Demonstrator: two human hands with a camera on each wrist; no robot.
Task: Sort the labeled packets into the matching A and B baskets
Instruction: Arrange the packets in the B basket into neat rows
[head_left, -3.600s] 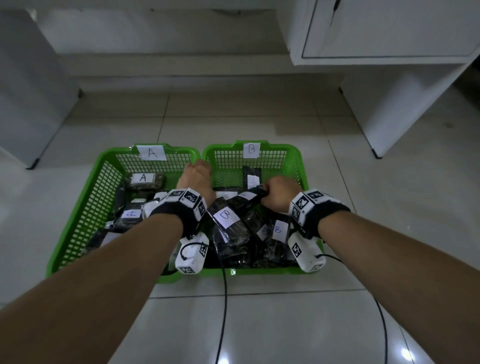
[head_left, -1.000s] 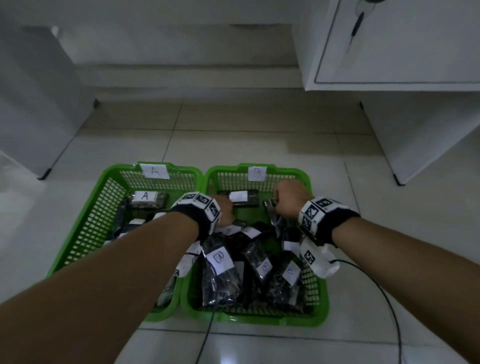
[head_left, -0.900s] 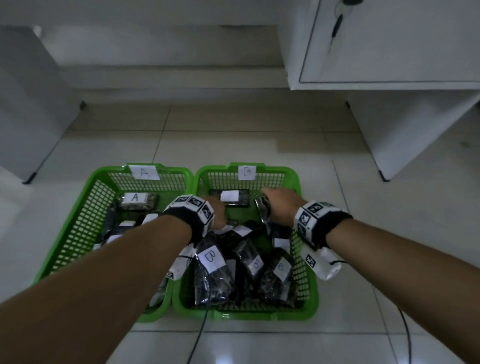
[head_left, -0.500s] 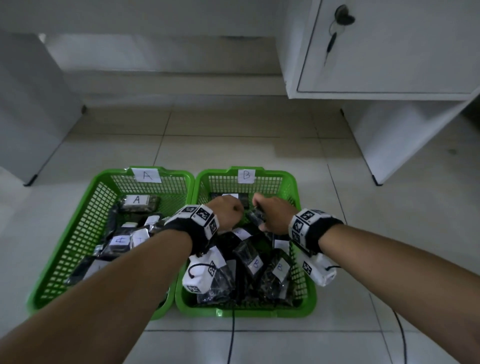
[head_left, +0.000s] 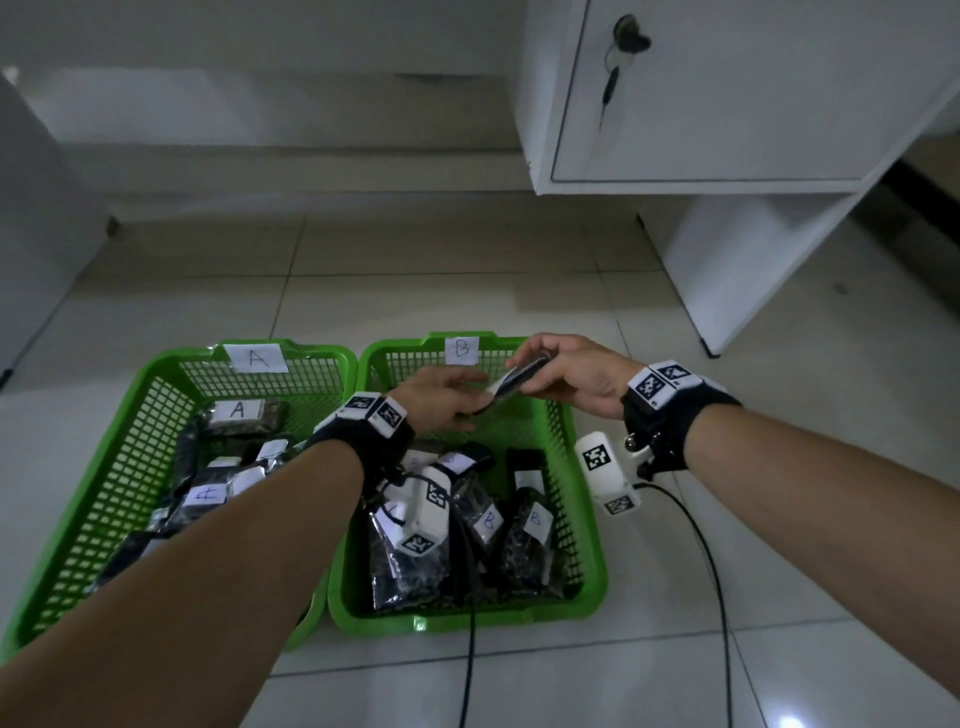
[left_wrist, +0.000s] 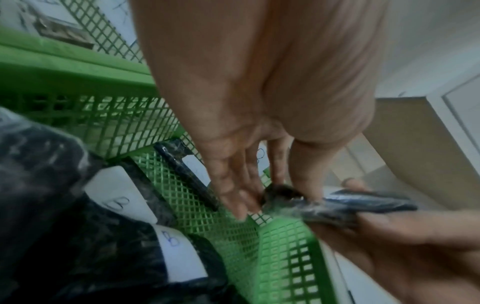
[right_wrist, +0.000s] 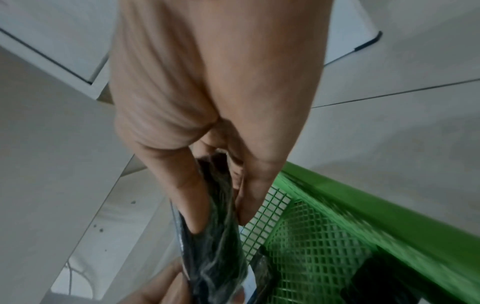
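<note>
1. The packet (head_left: 514, 382) is in the air above the far end of the B basket (head_left: 592, 566), held between both hands and touching neither basket.
2. The right hand (head_left: 571, 379) pinches its upper end, thumb on one face and fingers on the other, as the right wrist view shows (right_wrist: 218, 207).
3. The left hand (head_left: 441, 397) meets the lower end; in the left wrist view its thumb and fingertips close lightly on the crumpled corner (left_wrist: 280, 195).
4. The packet looks light and soft: a thin, glossy plastic sleeve around dark contents, flat and narrow, bending a little between the two grips. The film is probably slippery, so a pinch across the flat faces near an end should hold better than a grab at the edges.
5. Its label is not readable from here, so I cannot tell which basket it belongs in.
6. Both baskets are green plastic with open mesh walls and solid rims, side by side on pale glossy floor tiles; the A basket (head_left: 156, 395) stands on the left.
7. Each basket has a white paper tag on its far rim and holds more dark packets with white lettered slips.
</note>
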